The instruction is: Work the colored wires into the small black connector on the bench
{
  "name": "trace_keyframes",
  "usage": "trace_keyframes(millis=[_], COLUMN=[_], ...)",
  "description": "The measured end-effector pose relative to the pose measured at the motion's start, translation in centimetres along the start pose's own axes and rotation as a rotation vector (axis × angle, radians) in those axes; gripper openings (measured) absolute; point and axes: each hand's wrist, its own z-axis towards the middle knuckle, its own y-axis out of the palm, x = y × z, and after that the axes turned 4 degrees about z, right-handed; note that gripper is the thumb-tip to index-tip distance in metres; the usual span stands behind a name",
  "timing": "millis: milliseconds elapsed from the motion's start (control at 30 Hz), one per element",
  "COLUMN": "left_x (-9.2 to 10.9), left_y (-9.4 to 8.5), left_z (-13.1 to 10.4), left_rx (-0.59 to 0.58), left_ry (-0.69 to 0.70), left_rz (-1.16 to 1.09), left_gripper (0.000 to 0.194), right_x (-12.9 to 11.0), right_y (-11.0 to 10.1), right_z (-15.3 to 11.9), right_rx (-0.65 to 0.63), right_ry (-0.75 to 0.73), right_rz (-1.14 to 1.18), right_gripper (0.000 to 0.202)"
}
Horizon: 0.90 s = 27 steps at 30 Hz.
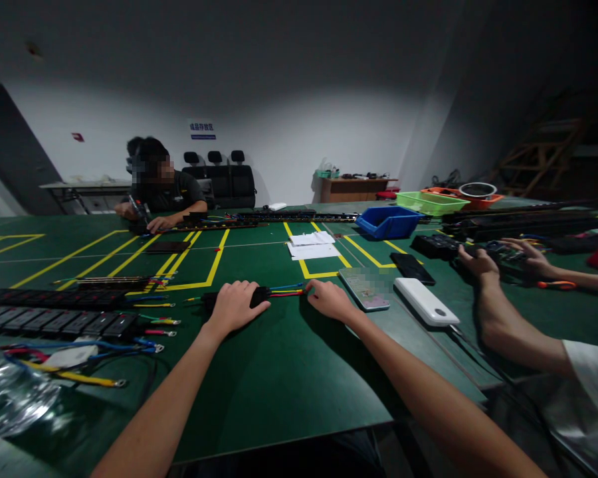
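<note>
A black part lies on the green table, with coloured wires running from its right end. My left hand rests over the part with its fingers wrapped round it. At the wires' right end is my right hand, its fingers pressed together on the wire ends. Just right of my right hand lies a phone with its screen lit. More yellow-green wire sticks out to the left of my left hand.
Black power strips with wires lie at left, near clear plastic. A white power bank, dark phone, papers and blue bin stand right of centre. Another person's hands work at right; a person sits across the table.
</note>
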Motion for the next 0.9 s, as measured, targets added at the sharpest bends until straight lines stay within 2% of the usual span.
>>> trace_keyframes(millis=[233, 500, 667, 900], left_x=[-0.2, -0.2, -0.3, -0.4], left_y=[0.5, 0.6, 0.7, 0.8], left_z=[0.0, 0.0, -0.1, -0.1], left_rx=[0.017, 0.022, 0.024, 0.025], left_ry=[0.011, 0.003, -0.003, 0.003], left_rz=[0.019, 0.016, 0.019, 0.006], left_gripper=[0.057, 0.057, 0.058, 0.060], right_x=[0.2, 0.7, 0.7, 1.0], right_y=[0.4, 0.8, 0.8, 0.7], right_z=[0.3, 0.7, 0.9, 1.0], right_rx=[0.031, 0.062, 0.090, 0.157], right_ry=[0.004, 0.046, -0.001, -0.119], right_rz=[0.010, 0.029, 0.133, 0.303], right_gripper=[0.030, 0.045, 0.041, 0.047])
